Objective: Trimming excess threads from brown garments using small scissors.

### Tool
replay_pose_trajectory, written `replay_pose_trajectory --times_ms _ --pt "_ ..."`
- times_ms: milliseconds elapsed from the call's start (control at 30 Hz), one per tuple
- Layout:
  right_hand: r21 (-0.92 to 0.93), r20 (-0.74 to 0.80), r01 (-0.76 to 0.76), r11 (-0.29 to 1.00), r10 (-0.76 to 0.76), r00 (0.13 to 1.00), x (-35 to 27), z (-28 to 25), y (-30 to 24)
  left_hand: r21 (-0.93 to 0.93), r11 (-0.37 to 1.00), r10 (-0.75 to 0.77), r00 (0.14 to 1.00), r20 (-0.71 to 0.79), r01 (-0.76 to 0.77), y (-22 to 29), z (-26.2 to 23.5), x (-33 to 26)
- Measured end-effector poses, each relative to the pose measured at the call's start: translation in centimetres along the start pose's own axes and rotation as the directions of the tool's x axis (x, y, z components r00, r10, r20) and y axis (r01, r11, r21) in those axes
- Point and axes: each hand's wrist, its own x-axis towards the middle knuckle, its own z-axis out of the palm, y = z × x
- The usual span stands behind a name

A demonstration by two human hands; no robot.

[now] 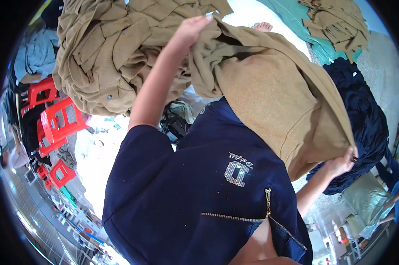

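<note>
While fingers of the left hand (192,30) and right hand (339,165) pinched edges of a broad tan cloth garment (270,90) stretched between them, loosening might have dropped it beside the crumpled navy cloth pile (363,110).

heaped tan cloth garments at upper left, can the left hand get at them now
Probably yes: the left hand is beside the heaped garments with nothing visibly between, but it holds another tan cloth garment.

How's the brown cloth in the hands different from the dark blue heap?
The brown cloth is tan; the dark blue heap is navy. The left hand and right hand hold the brown cloth spread; the dark blue heap lies bunched. Both show creases.
</note>
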Motion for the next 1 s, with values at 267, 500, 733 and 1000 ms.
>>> replay_pose_trajectory --times_ms 267,500,733,1000 --pt "-0.061 0.157 0.612 0.788 -0.598 0.786 -2.0 -1.4 -10.0 0.003 0.883 0.346 0.656 0.671 -0.468 13.9 7.2 -12.1" --pt "0.207 0.934 0.2 0.958 -0.255 0.251 -7.9 13.5 -7.3 0.208 0.561 0.447 0.505 0.738 -0.801 8.7 12.4 -12.9" --pt "0.203 0.926 -0.312 0.928 -0.079 0.369 -5.8 16.6 -3.2 0.523 0.768 0.133 0.89 0.436 -0.371 3.2 7.7 -11.7" --pt "0.183 0.862 -0.376 0.908 0.036 0.506 -3.6 17.4 -2.0 0.404 0.896 0.042 0.939 0.342 -0.187 0.6 7.5 -9.5"
